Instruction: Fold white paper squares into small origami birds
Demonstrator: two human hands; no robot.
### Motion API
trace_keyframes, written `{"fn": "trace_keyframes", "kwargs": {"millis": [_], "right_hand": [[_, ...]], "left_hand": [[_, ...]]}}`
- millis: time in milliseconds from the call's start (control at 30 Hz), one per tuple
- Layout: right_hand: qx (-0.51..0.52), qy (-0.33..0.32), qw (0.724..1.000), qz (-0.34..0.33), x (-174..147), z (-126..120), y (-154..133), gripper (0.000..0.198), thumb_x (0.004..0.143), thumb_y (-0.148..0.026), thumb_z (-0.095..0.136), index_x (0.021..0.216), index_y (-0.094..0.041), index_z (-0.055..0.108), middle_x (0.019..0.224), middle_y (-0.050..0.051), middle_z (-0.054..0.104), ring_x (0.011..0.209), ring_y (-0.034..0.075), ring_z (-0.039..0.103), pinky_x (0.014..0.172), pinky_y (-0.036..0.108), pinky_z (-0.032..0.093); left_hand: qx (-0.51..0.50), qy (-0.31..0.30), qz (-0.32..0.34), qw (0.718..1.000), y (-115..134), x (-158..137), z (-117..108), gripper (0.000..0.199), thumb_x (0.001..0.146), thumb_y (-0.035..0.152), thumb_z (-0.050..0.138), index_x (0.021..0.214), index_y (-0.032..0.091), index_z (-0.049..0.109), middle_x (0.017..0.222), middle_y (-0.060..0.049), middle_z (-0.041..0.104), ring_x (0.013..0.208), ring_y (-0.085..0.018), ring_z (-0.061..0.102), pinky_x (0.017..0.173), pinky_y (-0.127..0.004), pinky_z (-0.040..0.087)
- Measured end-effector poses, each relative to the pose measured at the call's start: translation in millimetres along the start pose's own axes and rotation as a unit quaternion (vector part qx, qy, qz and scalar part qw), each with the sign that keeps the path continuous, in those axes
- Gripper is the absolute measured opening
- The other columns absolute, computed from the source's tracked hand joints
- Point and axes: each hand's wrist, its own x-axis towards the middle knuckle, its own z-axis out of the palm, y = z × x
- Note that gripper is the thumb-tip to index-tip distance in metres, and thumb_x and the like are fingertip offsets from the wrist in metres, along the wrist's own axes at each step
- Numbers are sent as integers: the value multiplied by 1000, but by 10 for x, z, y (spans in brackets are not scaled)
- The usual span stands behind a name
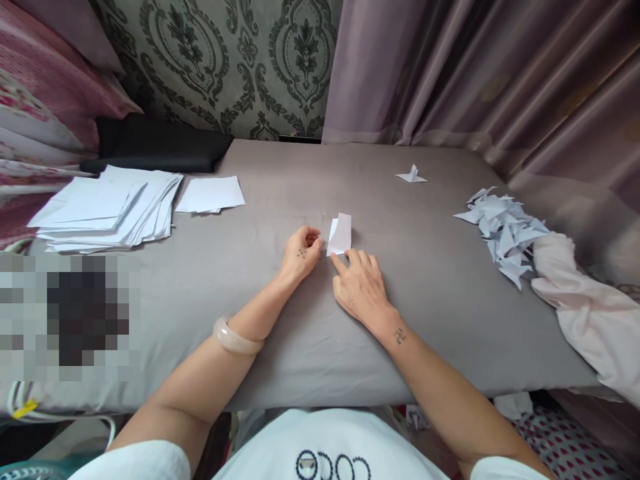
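A small folded piece of white paper (342,233) lies on the grey cloth in front of me, its upper layer slightly raised. My right hand (361,283) rests palm down just below it, fingers stretched out, index fingertip at the paper's lower edge. To the left of the paper is my left hand (302,255), fingers loosely curled and thumb a little apart from them. Nothing shows between those fingers, and a narrow gap separates them from the paper. A folded paper crane (413,175) sits farther back on the right.
A tall stack of white paper sheets (107,213) and a smaller pile of sheets (213,195) lie at the left. Black folded material (160,143) is behind them. Several folded paper shapes (505,230) are heaped at the right, beside a pale pink cloth (580,293).
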Motion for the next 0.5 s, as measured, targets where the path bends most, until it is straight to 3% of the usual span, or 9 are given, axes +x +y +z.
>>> {"fn": "trace_keyframes", "kwargs": {"millis": [100,200,333,500], "right_hand": [[-3,-1,1000,-2,-3,-19,-15,50,82,-15,44,131,-19,54,105,16,55,93,27,46,83,40,35],[-4,0,1000,-5,-6,-32,-17,51,81,-14,45,131,-22,54,106,15,54,94,27,46,83,40,35],[23,-1,1000,1,-19,-30,30,40,82,-15,44,119,-17,60,109,14,56,98,26,46,86,39,35],[50,-1,998,39,-36,-14,91,45,84,-12,40,127,-13,54,113,12,57,100,25,48,87,37,36]], "left_hand": [[23,-1,12,1000,24,-25,-7,14,78,16,54,90,14,61,71,-1,62,64,-13,57,64,-25,46],[90,2,96,991,45,-87,-4,16,80,12,49,90,16,62,78,-2,64,66,-12,56,66,-25,46],[205,-70,250,944,56,-199,26,22,83,8,44,93,17,61,86,-5,64,78,-15,58,71,-26,48],[332,-138,266,894,87,-275,21,27,85,5,40,99,15,62,95,-9,63,89,-20,57,79,-31,49]]}}
